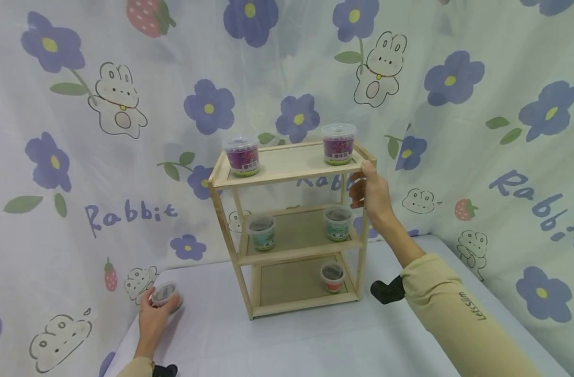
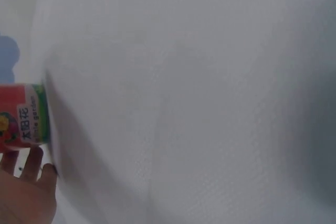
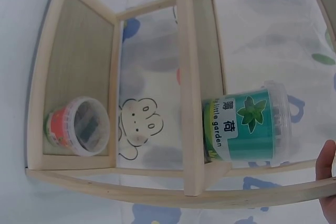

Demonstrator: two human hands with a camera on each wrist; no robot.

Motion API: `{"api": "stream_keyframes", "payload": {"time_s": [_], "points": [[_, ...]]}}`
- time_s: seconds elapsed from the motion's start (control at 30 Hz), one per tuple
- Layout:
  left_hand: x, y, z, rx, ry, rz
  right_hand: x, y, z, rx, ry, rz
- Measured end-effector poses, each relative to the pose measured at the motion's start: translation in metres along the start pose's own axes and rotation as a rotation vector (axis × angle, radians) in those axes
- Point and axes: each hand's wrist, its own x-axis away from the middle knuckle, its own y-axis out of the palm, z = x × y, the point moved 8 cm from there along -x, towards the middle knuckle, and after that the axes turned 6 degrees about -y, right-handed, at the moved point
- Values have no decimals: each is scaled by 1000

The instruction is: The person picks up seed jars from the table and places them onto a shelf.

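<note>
At the far left of the table, my left hand [image 1: 156, 314] grips a small plastic tub [image 1: 164, 294] from the side. In the left wrist view this tub [image 2: 23, 115] shows a red label with a green band, and fingers of the left hand [image 2: 29, 187] lie against it. My right hand [image 1: 374, 191] holds the top right front corner of a three-tier wooden shelf [image 1: 287, 256], the thumb near its top edge. In the right wrist view, part of the right hand [image 3: 328, 182] shows at the shelf's post [image 3: 252, 195].
Two purple-labelled tubs, left [image 1: 242, 157] and right [image 1: 338, 144], stand on the top tier. Two teal-labelled tubs, left [image 1: 262, 233] and right [image 1: 338, 224], occupy the middle tier. A red-labelled tub [image 1: 333, 277] is at the bottom right. A printed curtain [image 1: 277, 63] hangs behind.
</note>
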Motion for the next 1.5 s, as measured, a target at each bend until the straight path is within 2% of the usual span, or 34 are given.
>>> {"api": "stream_keyframes", "payload": {"time_s": [0.17,0.5,0.73,0.87,1.07,1.2,1.5], "points": [[4,1,0,-7,30,-17,1,-1,1,-1,7,-3],[14,6,6,-73,36,-61,0,-2,1,-24,25,-9],[25,8,13,-181,72,-116,0,-3,1,-23,22,-5],[35,16,19,-179,93,-149,0,-5,1,-25,20,-4],[53,29,25,-158,88,-200,-1,-7,0,-23,11,-12],[69,35,29,-167,112,-205,0,-6,-1,-35,9,-22],[111,59,19,-164,135,-267,0,-3,-1,-36,17,-41]]}}
